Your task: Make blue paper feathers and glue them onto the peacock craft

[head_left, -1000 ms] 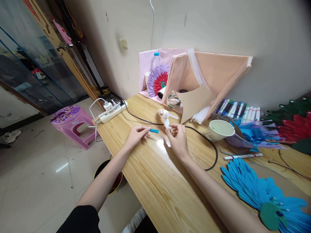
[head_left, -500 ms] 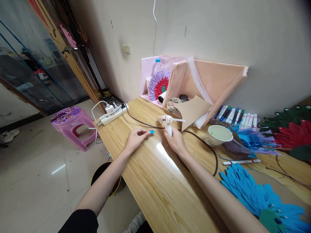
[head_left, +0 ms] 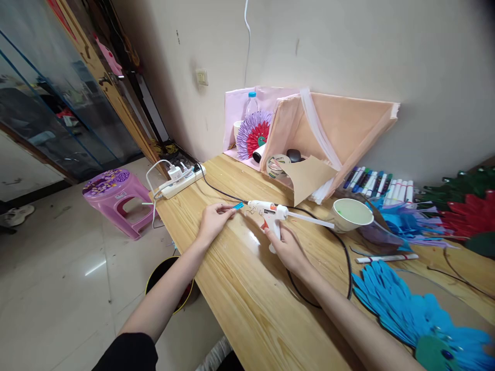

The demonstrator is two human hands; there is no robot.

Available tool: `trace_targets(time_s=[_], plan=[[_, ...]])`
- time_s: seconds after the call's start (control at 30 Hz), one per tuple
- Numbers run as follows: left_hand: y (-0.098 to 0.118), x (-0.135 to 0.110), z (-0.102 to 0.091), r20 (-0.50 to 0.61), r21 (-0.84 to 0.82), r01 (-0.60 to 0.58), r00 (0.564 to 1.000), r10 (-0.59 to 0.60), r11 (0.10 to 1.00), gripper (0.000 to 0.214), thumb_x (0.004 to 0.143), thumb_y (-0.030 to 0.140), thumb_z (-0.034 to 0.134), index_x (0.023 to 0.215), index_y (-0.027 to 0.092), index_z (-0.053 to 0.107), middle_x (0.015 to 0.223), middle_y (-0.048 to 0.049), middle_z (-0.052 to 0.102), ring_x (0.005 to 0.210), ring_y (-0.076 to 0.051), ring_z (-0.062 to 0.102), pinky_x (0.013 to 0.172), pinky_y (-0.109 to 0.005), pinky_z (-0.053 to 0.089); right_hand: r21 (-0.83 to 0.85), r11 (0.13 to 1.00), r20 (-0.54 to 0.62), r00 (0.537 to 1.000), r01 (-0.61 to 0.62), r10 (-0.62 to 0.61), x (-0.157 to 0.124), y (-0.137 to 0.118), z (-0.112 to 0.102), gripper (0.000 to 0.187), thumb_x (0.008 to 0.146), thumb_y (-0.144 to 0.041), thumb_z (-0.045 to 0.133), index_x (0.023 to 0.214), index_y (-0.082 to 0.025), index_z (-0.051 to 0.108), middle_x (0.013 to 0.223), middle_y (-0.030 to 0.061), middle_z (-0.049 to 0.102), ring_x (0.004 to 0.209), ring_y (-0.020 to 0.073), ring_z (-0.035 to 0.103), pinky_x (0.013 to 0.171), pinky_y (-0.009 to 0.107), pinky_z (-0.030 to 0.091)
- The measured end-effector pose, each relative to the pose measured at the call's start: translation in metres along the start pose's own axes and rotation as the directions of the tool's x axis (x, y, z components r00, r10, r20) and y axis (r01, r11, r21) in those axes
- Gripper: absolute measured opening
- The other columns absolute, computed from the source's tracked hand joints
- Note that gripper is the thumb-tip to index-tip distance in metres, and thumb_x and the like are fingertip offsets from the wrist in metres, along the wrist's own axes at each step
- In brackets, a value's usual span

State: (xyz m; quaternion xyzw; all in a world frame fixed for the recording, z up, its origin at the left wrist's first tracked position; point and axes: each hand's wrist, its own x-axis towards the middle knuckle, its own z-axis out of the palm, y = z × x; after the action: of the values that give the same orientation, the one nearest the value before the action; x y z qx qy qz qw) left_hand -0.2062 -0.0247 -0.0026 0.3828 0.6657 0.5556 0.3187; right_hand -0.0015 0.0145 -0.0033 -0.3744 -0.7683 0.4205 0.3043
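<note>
Over the table's left side, my left hand (head_left: 213, 222) pinches a small blue strip (head_left: 238, 206), which looks like paper or felt. My right hand (head_left: 288, 247) is wrapped round the handle of a white hot glue gun (head_left: 273, 214) with an orange trigger. Its nozzle points left, close to the blue strip; whether they touch I cannot tell. A long whitish glue stick (head_left: 311, 220) juts from the back of the gun toward a paper cup (head_left: 352, 216).
A power strip (head_left: 181, 183) sits at the table's left corner, with a black cable (head_left: 349, 268) looping over the wood. Behind stand a peach cardboard box (head_left: 348, 123) and markers (head_left: 367, 183). A blue feathery craft (head_left: 421, 314) lies front right. A bin (head_left: 170, 283) and pink stool (head_left: 124, 203) are left.
The glue gun has turned side-on and moved slightly right and down with my right hand, and its nozzle now points left. My left hand has stayed nearly in place, the blue strip tilted more.
</note>
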Motion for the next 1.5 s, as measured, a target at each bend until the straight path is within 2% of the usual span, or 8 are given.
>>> trace_targets(time_s=[0.43, 0.77, 0.97, 1.2, 1.5], plan=[[0.0035, -0.0009, -0.0004, 0.034, 0.022, -0.013, 0.999, 0.013, 1.000, 0.027, 0.068, 0.037, 0.066, 0.075, 0.012, 0.069, 0.072, -0.0084, 0.069, 0.063, -0.016, 0.063, 0.067, -0.029, 0.051, -0.082, 0.996, -0.005, 1.000, 0.020, -0.021, 0.0006, -0.0017, 0.0038, 0.022, 0.083, -0.035, 0.040, 0.079, -0.019, 0.054, 0.081, 0.0036, 0.062, 0.075, 0.0203, 0.057, 0.070, 0.030, 0.042], [0.0041, -0.0010, -0.0004, 0.032, 0.024, -0.012, 0.999, 0.012, 1.000, 0.027, 0.068, 0.037, 0.065, 0.075, 0.011, 0.068, 0.072, -0.0087, 0.069, 0.061, -0.015, 0.062, 0.066, -0.028, 0.050, -0.091, 0.996, 0.004, 1.000, 0.009, -0.008, 0.0001, -0.0064, 0.0018, 0.025, 0.083, -0.034, 0.041, 0.093, -0.019, 0.058, 0.096, 0.0063, 0.062, 0.089, 0.0225, 0.056, 0.080, 0.034, 0.041], [0.0040, -0.0008, -0.0011, 0.011, 0.020, -0.021, 1.000, 0.021, 1.000, 0.027, 0.067, 0.038, 0.066, 0.076, 0.012, 0.068, 0.072, -0.0083, 0.069, 0.061, -0.016, 0.063, 0.066, -0.029, 0.050, -0.128, 0.991, -0.010, 0.999, 0.042, -0.044, 0.0000, -0.0059, 0.0018, 0.025, 0.083, -0.034, 0.039, 0.089, -0.019, 0.059, 0.087, 0.0055, 0.063, 0.080, 0.0218, 0.057, 0.072, 0.032, 0.042], [0.0020, 0.0001, -0.0013, -0.001, 0.005, -0.030, 1.000, 0.030, 1.000, 0.027, 0.067, 0.037, 0.065, 0.076, 0.012, 0.068, 0.072, -0.0078, 0.069, 0.063, -0.015, 0.063, 0.066, -0.028, 0.050, -0.160, 0.987, -0.007, 1.000, 0.025, -0.026, -0.0010, -0.0070, 0.0015, 0.023, 0.083, -0.035, 0.039, 0.073, -0.020, 0.053, 0.077, 0.0041, 0.060, 0.072, 0.0198, 0.055, 0.066, 0.030, 0.041], [0.0037, -0.0003, -0.0017, -0.020, 0.007, -0.032, 0.999, 0.032, 0.999, 0.026, 0.068, 0.036, 0.065, 0.076, 0.011, 0.068, 0.071, -0.0073, 0.069, 0.062, -0.015, 0.063, 0.065, -0.028, 0.051, -0.180, 0.984, 0.008, 1.000, 0.009, -0.007, -0.0017, -0.0039, 0.0010, 0.023, 0.082, -0.036, 0.040, 0.072, -0.020, 0.052, 0.075, 0.0030, 0.059, 0.069, 0.0192, 0.054, 0.064, 0.029, 0.040]])
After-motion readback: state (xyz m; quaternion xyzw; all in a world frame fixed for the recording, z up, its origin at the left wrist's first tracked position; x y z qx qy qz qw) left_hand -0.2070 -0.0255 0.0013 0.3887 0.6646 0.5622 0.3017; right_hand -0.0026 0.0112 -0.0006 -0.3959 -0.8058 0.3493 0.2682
